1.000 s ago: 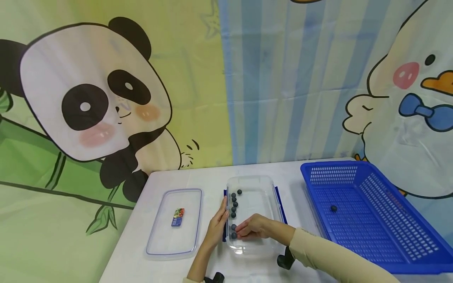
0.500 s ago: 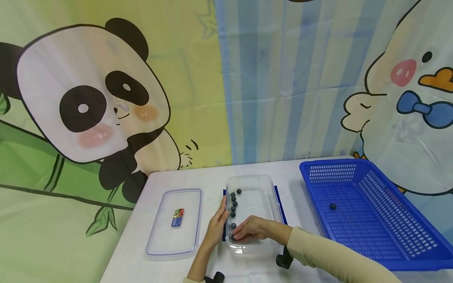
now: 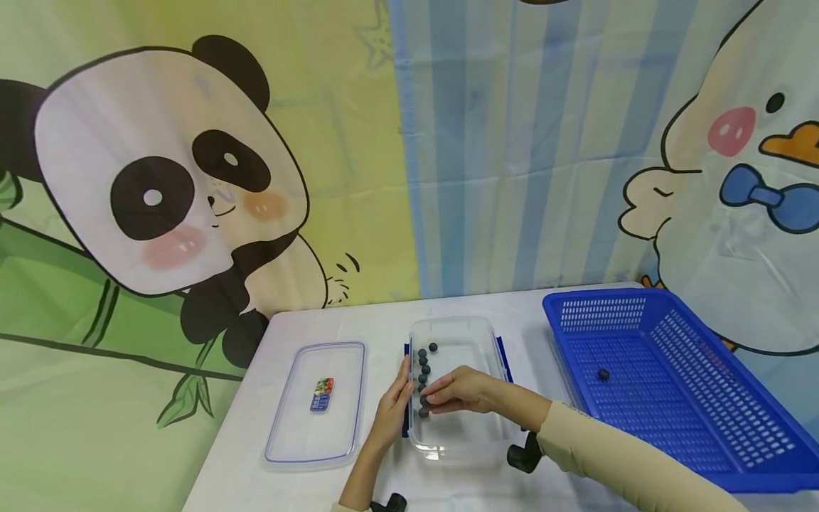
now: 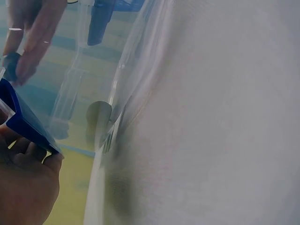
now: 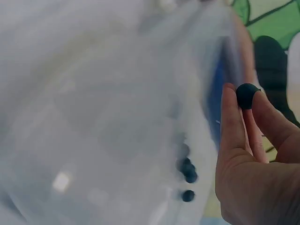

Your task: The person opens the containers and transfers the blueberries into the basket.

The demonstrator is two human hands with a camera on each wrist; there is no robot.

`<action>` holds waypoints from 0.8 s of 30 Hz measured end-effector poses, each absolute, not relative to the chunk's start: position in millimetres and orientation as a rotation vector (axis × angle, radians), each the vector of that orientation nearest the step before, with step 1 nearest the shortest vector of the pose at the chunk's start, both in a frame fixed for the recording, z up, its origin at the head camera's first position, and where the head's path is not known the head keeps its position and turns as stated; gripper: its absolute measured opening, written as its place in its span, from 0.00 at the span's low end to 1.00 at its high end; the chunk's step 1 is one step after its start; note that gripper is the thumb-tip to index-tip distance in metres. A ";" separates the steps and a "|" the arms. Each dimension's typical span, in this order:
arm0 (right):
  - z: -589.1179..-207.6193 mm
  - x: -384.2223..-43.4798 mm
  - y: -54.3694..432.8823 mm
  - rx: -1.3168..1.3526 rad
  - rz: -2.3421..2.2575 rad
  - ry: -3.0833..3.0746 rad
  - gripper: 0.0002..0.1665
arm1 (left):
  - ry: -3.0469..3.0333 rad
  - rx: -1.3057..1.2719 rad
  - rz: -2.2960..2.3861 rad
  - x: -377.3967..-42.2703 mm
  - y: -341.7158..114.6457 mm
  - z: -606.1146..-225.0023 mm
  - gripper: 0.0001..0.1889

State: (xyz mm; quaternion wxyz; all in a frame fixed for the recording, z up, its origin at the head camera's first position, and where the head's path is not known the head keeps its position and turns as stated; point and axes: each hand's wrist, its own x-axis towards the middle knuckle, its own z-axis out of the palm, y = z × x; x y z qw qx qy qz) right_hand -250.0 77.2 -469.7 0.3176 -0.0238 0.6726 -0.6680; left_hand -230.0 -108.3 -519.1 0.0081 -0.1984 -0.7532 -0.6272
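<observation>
My right hand [image 3: 462, 390] is over the clear plastic container [image 3: 470, 449], pinching a blueberry [image 5: 246, 96] between thumb and fingertips. Beneath it, several more dark blueberries [image 3: 426, 370] lie in a loose line along the container's left inner side. One berry [image 3: 424, 412] sits just in front of the pinching fingers. At the container's left outer side, my left hand [image 3: 387, 412] holds the wall, and in the left wrist view its fingers bend around the blue side clip [image 4: 30, 124]. Part of that hand is cut off by the frame edge there.
A clear lid with a purple-blue rim [image 3: 279, 427] lies to the left, bearing a colourful label [image 3: 322, 395]. On the right stands a large blue perforated basket [image 3: 736, 480] with one blueberry [image 3: 603, 375] inside. A printed curtain [image 3: 473, 142] hangs behind the white table [image 3: 237, 441].
My right hand reached the frontmost blueberry, took it between its fingertips, then lifted it and moved away from the table's front edge. The left hand has stayed at the container's side.
</observation>
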 end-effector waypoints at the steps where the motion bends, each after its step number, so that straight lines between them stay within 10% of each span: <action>1: -464.7 -250.4 81.5 -0.076 -1.770 1.753 0.15 | -2.359 -0.621 -1.961 -230.0 -108.0 -519.3 0.25; 24: -434.6 -299.7 368.9 -0.247 -1.990 1.503 0.23 | -2.350 -0.598 -1.972 -229.4 -108.6 -519.0 0.25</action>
